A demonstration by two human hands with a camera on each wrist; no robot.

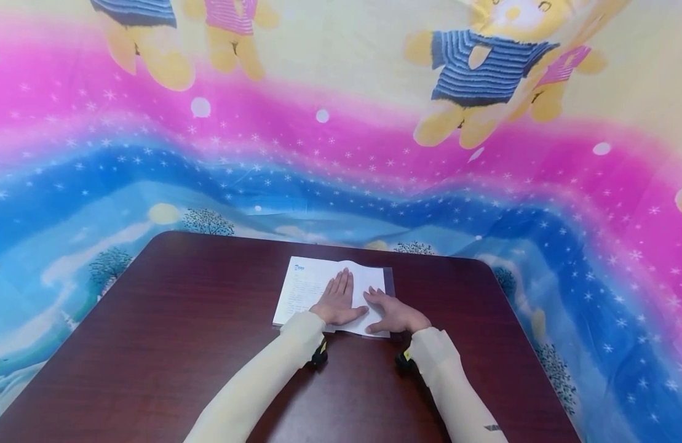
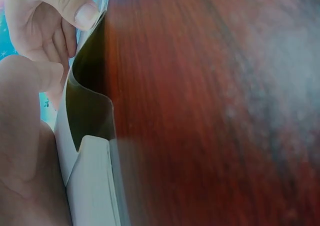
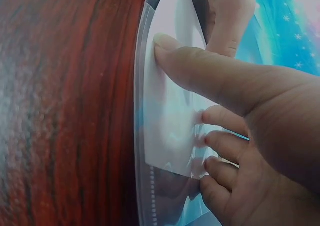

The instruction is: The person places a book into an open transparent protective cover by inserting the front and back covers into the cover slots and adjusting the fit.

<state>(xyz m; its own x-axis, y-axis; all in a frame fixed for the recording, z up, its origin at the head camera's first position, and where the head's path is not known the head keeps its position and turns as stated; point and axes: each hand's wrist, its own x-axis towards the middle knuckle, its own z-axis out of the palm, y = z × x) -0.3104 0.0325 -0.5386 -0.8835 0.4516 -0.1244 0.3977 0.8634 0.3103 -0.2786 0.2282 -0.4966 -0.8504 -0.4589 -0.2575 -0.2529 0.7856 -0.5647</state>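
Observation:
A stack of white printed pages [image 1: 299,295] lies spread on the table, its right side tucked in a clear plastic cover [image 1: 390,284]. My left hand [image 1: 338,301] rests across the middle of the pages, fingers straight and thumb pointing right. Over the right side, my right hand [image 1: 400,315] touches the white sheet [image 3: 170,131] with spread thumb and fingertips. In the right wrist view, the plastic reaches past the sheet's edge. From the left wrist, the page stack [image 2: 91,181] shows edge-on, with the clear cover bulging up beside it.
A dark reddish-brown table [image 1: 169,332] with rounded far corners carries the pages. Behind and around it hangs a colourful cloth [image 1: 341,154] printed with bears and snowflakes. Each wrist has a black strap-on device [image 1: 319,355] below the pale sleeve.

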